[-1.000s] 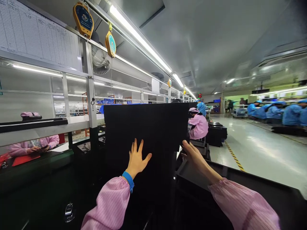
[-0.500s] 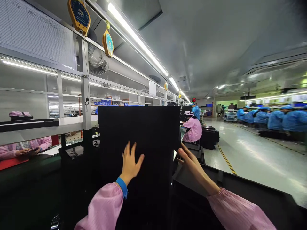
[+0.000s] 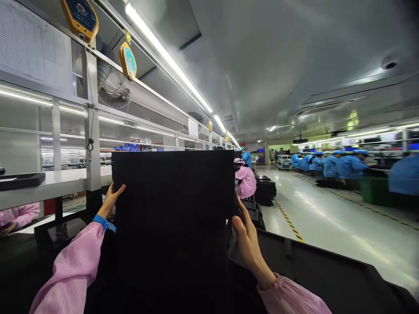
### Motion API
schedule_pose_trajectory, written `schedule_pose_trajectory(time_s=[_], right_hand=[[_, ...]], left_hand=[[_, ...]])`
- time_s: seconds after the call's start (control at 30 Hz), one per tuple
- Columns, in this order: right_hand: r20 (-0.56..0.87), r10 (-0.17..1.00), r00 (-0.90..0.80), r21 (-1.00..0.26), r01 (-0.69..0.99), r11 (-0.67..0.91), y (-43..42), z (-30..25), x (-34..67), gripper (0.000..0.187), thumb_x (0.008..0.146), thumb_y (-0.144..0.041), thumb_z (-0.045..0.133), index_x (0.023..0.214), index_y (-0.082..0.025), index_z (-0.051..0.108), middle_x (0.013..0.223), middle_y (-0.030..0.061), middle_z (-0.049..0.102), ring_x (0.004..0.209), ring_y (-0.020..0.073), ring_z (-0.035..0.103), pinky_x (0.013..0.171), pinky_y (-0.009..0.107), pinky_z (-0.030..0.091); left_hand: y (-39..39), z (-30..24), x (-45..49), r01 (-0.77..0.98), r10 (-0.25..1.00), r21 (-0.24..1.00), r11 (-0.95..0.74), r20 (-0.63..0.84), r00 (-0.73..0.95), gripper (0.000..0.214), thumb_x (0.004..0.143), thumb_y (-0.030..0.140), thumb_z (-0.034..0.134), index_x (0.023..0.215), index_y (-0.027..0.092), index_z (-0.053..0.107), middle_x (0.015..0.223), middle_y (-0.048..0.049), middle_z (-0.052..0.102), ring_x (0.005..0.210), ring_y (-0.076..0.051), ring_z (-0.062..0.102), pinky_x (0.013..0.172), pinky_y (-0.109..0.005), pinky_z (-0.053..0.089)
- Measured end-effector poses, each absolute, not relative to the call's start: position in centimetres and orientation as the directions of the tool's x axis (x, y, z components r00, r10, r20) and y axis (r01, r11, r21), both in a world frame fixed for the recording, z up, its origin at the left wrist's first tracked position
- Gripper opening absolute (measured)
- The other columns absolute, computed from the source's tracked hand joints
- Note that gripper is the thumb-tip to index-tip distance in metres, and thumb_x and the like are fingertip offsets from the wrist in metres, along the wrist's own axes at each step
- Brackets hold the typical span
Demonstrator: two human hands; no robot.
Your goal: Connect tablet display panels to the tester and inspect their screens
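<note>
A large, flat-faced black panel [image 3: 173,196] stands upright in front of me; whether it is a single piece or the side of a stack, I cannot tell. My left hand [image 3: 111,199] grips its left edge, thumb on the near face and fingers mostly hidden behind. On the opposite edge, my right hand [image 3: 247,237] holds on with the thumb toward me and the fingers along the side. The lower part of the panel merges with the dark area below.
Black trays [image 3: 314,266] lie to the right, beside an aisle [image 3: 304,205] with a striped floor line. A metal frame [image 3: 93,148] rises on the left under hanging tool balancers [image 3: 127,61]. A co-worker in pink [image 3: 245,179] sits ahead; people in blue [image 3: 352,165] work at right.
My left hand has moved from the panel's front face to its left edge and closed on it. My right hand stays at the right edge. The view has turned slightly right.
</note>
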State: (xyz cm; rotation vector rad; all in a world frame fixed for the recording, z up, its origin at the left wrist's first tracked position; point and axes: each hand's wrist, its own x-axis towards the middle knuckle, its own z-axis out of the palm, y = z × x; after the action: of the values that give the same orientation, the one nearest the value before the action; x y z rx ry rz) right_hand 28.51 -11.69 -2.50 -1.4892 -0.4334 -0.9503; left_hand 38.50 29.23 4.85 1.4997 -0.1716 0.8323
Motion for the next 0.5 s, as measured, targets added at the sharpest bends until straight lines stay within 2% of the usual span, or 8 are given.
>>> schedule_pose_trajectory(time_s=[0.1, 0.23, 0.37, 0.5], right_hand=[[0.789, -0.324, 0.522, -0.605, 0.752, -0.263, -11.4, -2.3, 28.7, 0.075, 0.086, -0.067, 0.042, 0.147, -0.025, 0.034, 0.148, 0.0079, 0.04, 0.135, 0.0316, 0.037, 0.109, 0.05, 0.032], [0.807, -0.343, 0.48, -0.588, 0.708, -0.391, -11.3, -2.3, 29.2, 0.08, 0.085, -0.072, 0.035, 0.146, -0.021, 0.037, 0.144, 0.0111, 0.046, 0.133, 0.0348, 0.041, 0.109, 0.054, 0.03], [0.813, -0.345, 0.468, -0.578, 0.713, -0.397, -11.0, -2.3, 28.8, 0.08, 0.085, -0.073, 0.033, 0.146, -0.021, 0.037, 0.148, 0.0102, 0.04, 0.136, 0.0343, 0.036, 0.11, 0.053, 0.03], [0.781, -0.323, 0.534, -0.622, 0.708, -0.334, -10.9, -2.2, 28.1, 0.079, 0.084, -0.071, 0.042, 0.146, -0.022, 0.036, 0.151, 0.0074, 0.037, 0.139, 0.0321, 0.031, 0.113, 0.051, 0.026]], left_hand=[[29.6, 4.4, 39.8, -0.594, 0.355, 0.794, -0.129, 0.596, 0.72, 0.061, 0.063, 0.05, 0.08, 0.109, 0.018, 0.058, 0.112, -0.0114, 0.068, 0.104, -0.027, 0.065, 0.091, -0.04, 0.052], [30.2, 3.7, 41.0, -0.608, 0.399, 0.77, -0.196, 0.629, 0.667, 0.062, 0.06, 0.051, 0.08, 0.108, 0.019, 0.058, 0.109, -0.0088, 0.068, 0.107, -0.028, 0.063, 0.091, -0.04, 0.051], [30.7, 3.6, 41.6, -0.586, 0.423, 0.763, -0.272, 0.642, 0.639, 0.059, 0.062, 0.053, 0.077, 0.106, 0.018, 0.06, 0.104, -0.0092, 0.07, 0.103, -0.03, 0.064, 0.089, -0.042, 0.052], [30.8, 3.6, 41.9, -0.563, 0.436, 0.759, -0.326, 0.65, 0.623, 0.059, 0.062, 0.057, 0.075, 0.103, 0.016, 0.063, 0.101, -0.0102, 0.07, 0.099, -0.032, 0.065, 0.089, -0.046, 0.051]])
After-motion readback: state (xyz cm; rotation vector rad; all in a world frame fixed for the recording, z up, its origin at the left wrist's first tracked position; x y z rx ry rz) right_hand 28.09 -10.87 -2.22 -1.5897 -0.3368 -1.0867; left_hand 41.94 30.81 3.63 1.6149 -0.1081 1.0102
